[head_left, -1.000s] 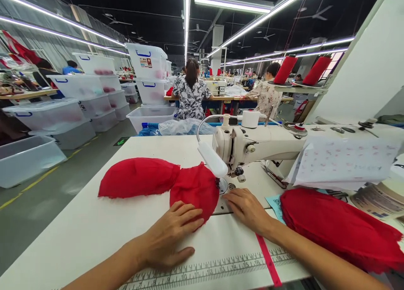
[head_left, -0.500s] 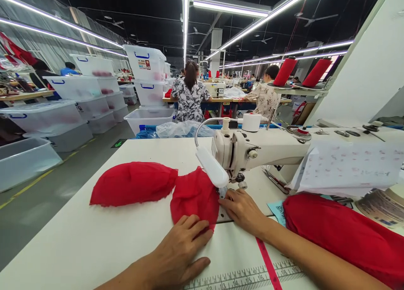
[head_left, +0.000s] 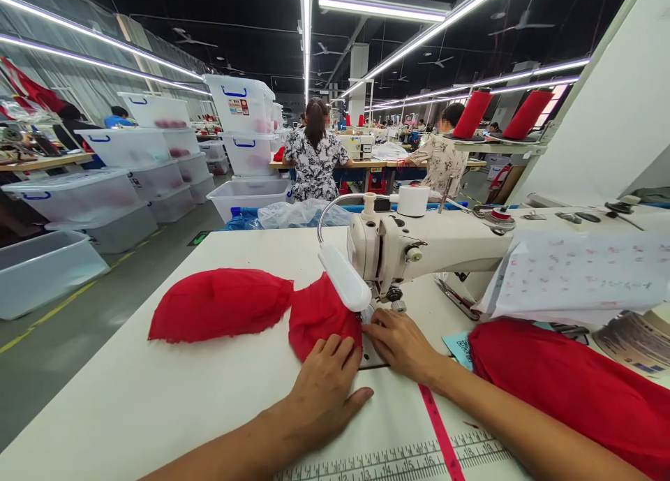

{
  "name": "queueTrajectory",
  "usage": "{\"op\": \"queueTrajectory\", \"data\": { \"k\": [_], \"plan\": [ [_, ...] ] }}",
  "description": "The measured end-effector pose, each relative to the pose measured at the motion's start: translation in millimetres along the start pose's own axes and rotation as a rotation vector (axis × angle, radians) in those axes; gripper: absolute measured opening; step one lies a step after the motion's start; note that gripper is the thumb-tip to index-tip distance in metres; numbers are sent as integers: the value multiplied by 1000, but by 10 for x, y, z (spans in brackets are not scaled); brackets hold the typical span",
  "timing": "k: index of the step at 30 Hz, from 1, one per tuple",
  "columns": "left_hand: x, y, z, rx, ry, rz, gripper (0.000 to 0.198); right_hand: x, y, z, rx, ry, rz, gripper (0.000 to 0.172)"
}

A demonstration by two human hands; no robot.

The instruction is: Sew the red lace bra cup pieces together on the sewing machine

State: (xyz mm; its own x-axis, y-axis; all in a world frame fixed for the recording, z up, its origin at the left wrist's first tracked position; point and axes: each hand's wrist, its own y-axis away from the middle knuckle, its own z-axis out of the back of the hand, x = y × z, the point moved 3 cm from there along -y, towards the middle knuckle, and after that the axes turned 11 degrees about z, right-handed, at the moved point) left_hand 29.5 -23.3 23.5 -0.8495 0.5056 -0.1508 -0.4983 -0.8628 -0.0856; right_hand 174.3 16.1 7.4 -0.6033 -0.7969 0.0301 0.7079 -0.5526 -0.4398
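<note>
A piece of red fabric [head_left: 319, 317] lies at the needle area of a white sewing machine [head_left: 377, 250], joined or touching at its left end to another red piece [head_left: 222, 305]. My left hand [head_left: 327, 380] rests flat on the near edge of the closer piece, fingers stretched forward and thumb apart. Close to the presser foot, my right hand [head_left: 400, 341] has its fingers bent together at the fabric's right edge. The white lamp head [head_left: 345, 278] and my right fingers hide most of the needle and the stitching spot.
More red fabric [head_left: 565, 390] lies to the right beside a blue tag [head_left: 459, 350]. Scissors [head_left: 458, 299] sit behind my right hand. A printed ruler [head_left: 398, 463] and a pink tape [head_left: 440, 432] mark the table's front. Co-workers sit ahead; plastic bins [head_left: 151, 174] stand left.
The red fabric near the needle has been fed away from me and bunched up. My left hand has moved forward and right with it. The right hand stays nearly in place.
</note>
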Motion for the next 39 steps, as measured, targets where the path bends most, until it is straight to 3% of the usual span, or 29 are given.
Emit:
{"op": "queueTrajectory", "data": {
  "k": [6,20,26,31,35,39],
  "plan": [
    [-15,-160,-53,-25,-25,52,46,-44,18,-1,-6,-6,-66,21],
    [54,-275,-86,-305,-101,19,40,-57,73,26,-44,-53,-101,23],
    [96,-268,-137,-255,-112,49,42,-40,64,43,-40,-58,-94,21],
    [141,-274,-71,-162,-159,106,32,45,86,94,-61,-91,-74,20],
    [217,-127,-8,-105,-205,113,30,150,154,160,-59,-107,-55,21],
    [200,277,0,-210,-197,33,35,274,235,195,-46,-183,-46,22]
  ]
}}
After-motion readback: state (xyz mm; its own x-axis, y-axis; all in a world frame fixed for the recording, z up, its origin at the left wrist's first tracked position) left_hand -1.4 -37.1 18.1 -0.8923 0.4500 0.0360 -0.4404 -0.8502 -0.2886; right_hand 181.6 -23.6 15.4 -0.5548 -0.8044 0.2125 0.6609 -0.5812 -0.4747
